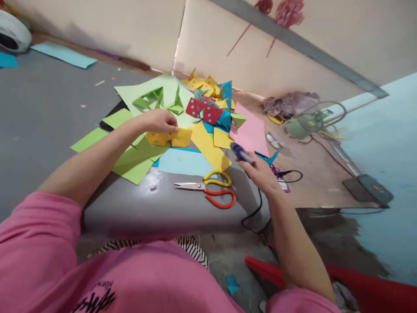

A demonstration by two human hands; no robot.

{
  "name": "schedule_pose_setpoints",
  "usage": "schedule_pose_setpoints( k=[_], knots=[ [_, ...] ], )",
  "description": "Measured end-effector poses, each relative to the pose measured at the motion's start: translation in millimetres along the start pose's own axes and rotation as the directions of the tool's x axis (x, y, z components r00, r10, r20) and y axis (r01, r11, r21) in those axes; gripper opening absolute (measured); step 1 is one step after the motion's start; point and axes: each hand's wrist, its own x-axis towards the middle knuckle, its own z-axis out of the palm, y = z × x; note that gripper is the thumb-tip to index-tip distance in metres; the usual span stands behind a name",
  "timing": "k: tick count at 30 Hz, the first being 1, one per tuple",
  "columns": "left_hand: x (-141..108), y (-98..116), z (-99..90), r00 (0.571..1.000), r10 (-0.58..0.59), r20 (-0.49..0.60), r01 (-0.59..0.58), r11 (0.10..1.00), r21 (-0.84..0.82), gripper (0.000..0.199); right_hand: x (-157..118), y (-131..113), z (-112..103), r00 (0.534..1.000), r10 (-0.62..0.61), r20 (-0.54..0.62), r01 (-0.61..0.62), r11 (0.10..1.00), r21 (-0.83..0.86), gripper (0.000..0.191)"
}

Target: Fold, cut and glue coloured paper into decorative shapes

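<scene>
My left hand (159,121) pinches a small yellow folded paper piece (169,137) with dots, resting on green sheets (137,163). My right hand (260,171) grips a blue glue gun (241,153) whose black cord (257,208) hangs off the table edge; its tip points toward the paper pile. Between the hands lie scissors (211,190) with yellow and orange handles on the grey table (156,208). Behind them is a heap of folded coloured paper shapes (208,102), red, yellow, blue and green.
A pink sheet (249,128) lies right of the pile, a light blue sheet (184,161) in front. On the floor to the right are a small green fan (309,121), a cloth bundle (288,103) and cables. Something red (358,284) is near my right elbow.
</scene>
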Motion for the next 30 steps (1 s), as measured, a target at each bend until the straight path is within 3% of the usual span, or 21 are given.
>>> schedule_pose_setpoints(
  k=[2,4,8,12,30],
  knots=[
    [0,0,-0.2,1.0,0.007,0.007,-0.007,1.0,0.007,0.05,-3,-12,3,0.998,-0.007,0.066,-0.013,0.952,0.306,0.043],
    [0,-1,0.2,1.0,0.004,0.007,-0.004,1.0,0.01,0.05,-3,-28,13,0.989,-0.069,0.127,0.016,0.926,0.378,0.043],
    [1,-2,2.0,1.0,-0.001,-0.003,0.0,1.0,-0.011,0.048,4,-56,44,0.957,-0.267,0.116,0.239,0.947,0.213,0.039],
    [4,-3,3.6,1.0,0.006,0.0,-0.006,0.999,-0.038,0.048,13,-64,63,0.924,-0.378,0.054,0.368,0.92,0.136,0.038],
    [6,-4,5.7,1.0,0.02,-0.024,-0.021,0.998,-0.053,0.045,21,-68,66,0.916,-0.383,0.122,0.37,0.922,0.116,0.049]
  ],
)
